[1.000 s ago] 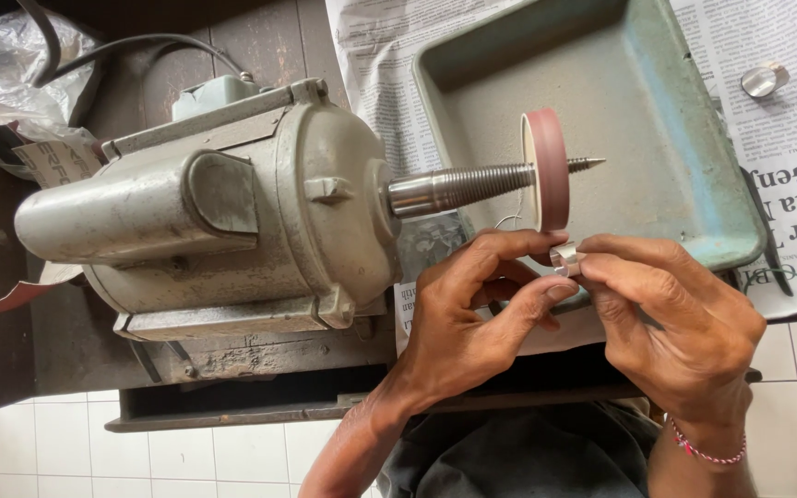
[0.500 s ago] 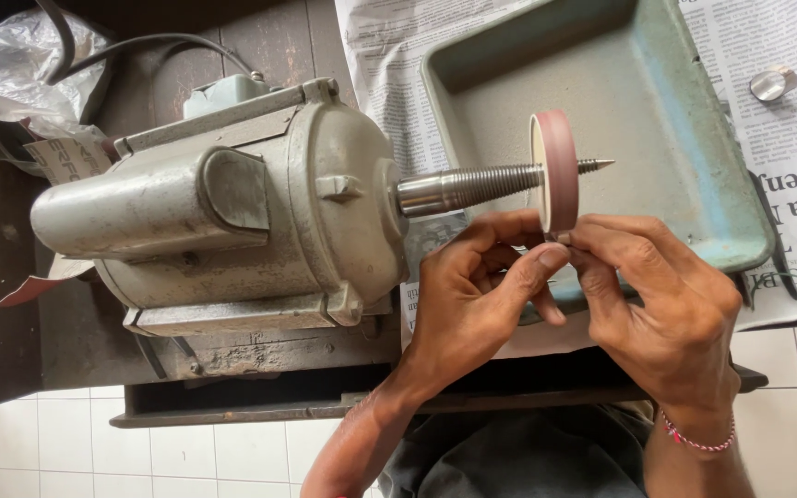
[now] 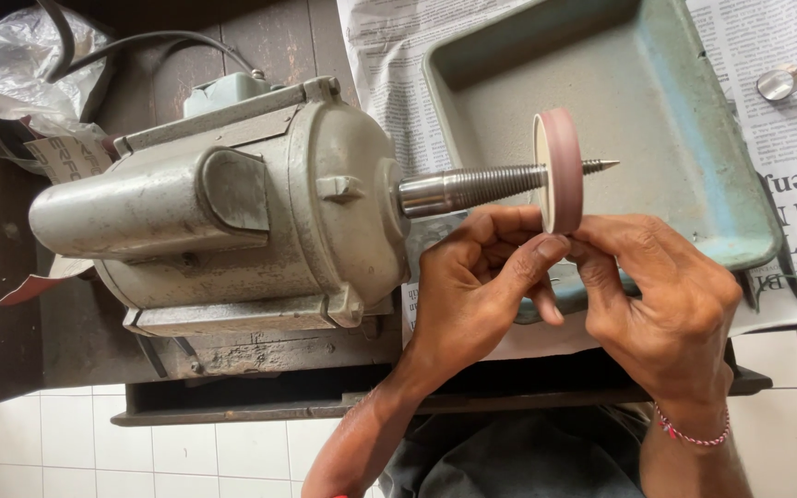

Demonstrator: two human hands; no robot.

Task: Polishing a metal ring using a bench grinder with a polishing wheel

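Under the one pink polishing wheel (image 3: 562, 170) at frame centre, beside one grey motor (image 3: 223, 212) and one green tray (image 3: 620, 111), something hidden is pinched between the left hand (image 3: 477, 286) and right hand (image 3: 661, 304), both grips closed together.

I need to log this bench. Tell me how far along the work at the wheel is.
Done: the pink round wheel sits threaded on the grey motor's tapered metal spindle. In hand: left hand and right hand meet just under the wheel's lower edge; any piece pinched between them is hidden. Left: a small shiny metal ring lies untouched on the newspaper.
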